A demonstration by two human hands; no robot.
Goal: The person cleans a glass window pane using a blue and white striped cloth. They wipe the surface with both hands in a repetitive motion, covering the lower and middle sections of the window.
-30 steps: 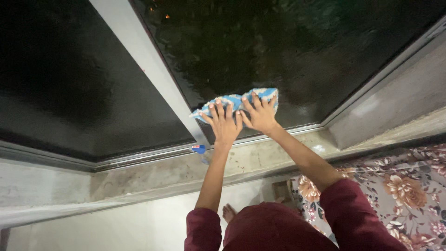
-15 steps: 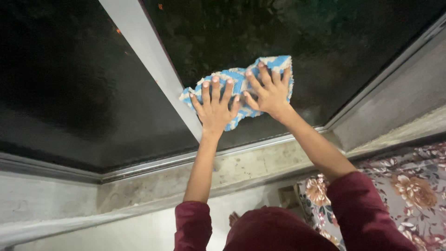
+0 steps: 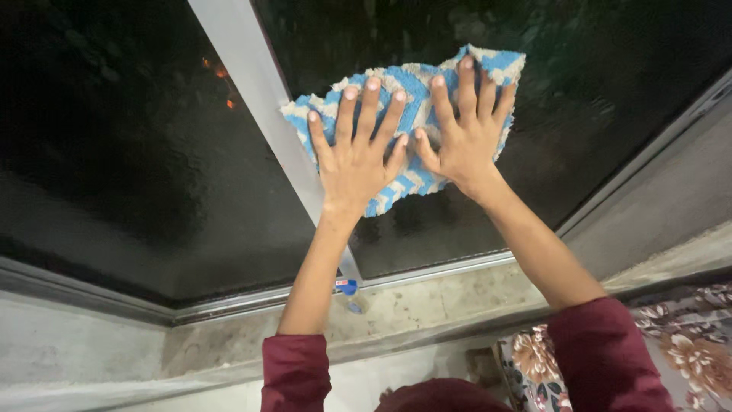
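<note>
We have both palms flat on a blue-and-cream zigzag-patterned terry cloth (image 3: 427, 122), pressing it against the dark, wet-looking glass window pane (image 3: 610, 99). Our left hand (image 3: 357, 156) covers the cloth's lower left part, next to the pale grey upright window frame bar (image 3: 259, 99), and our right hand (image 3: 467, 130) lies just beside it on the cloth's upper right part, thumbs nearly meeting. Neither grip is closed on anything: the fingers of both hands are spread and stretched out, holding the cloth by pressure against the glass alone. Compared with a second ago, the cloth has climbed the pane. It then sat bunched low, just above the bottom metal track (image 3: 427, 267); half a second ago it was higher and more opened out; now it sits higher again and spreads wider under our fingers, its top right corner free above the right fingertips. Our arms have stretched out with it, the dark red sleeves (image 3: 293, 370) drawn further from the hands. We judge this to be an upward wiping stroke, with the strip of glass below the cloth already passed over and the upper pane still ahead. The mottled stone window sill (image 3: 457, 301) lies below the track, and a floral-patterned fabric (image 3: 686, 343) shows at the lower right.
</note>
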